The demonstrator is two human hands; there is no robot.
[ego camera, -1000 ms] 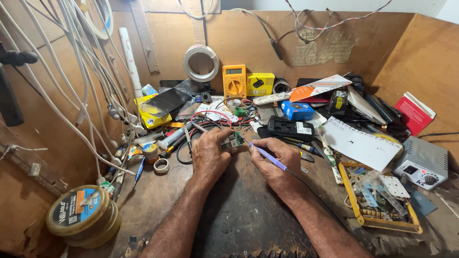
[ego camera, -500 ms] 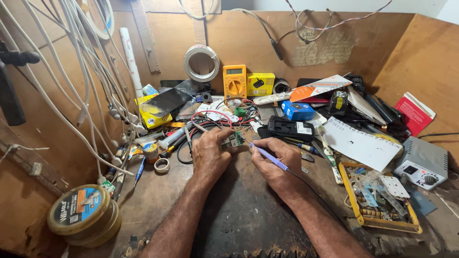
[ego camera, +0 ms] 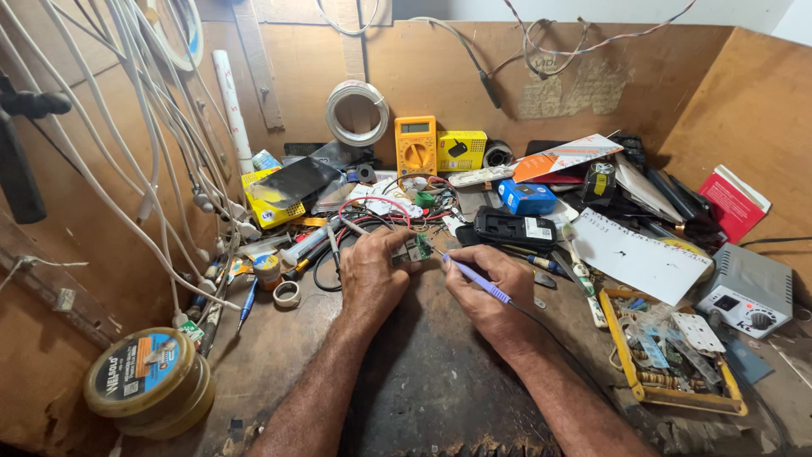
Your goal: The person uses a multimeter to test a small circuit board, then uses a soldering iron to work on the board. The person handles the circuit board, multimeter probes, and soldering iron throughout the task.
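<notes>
A yellow meter [ego camera: 415,145] stood against the back wall of my bench, with a yellow box [ego camera: 462,150] just beside it. A coil of white wire [ego camera: 357,112] hung above them. A round tin [ego camera: 149,382] sat far to my left, and a small roll of tape [ego camera: 288,294] lay near some white cables [ego camera: 144,144]. A grey box with a knob [ego camera: 748,291] sat to my right, near a yellow tray [ego camera: 672,395] full of little parts. A red book [ego camera: 732,203] leaned on the side wall.

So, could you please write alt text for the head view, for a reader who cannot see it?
On a cluttered wooden workbench, the left hand holds a small green circuit board while the right hand points a purple-handled soldering iron at it. A yellow multimeter and tangled wires lie behind.
</notes>
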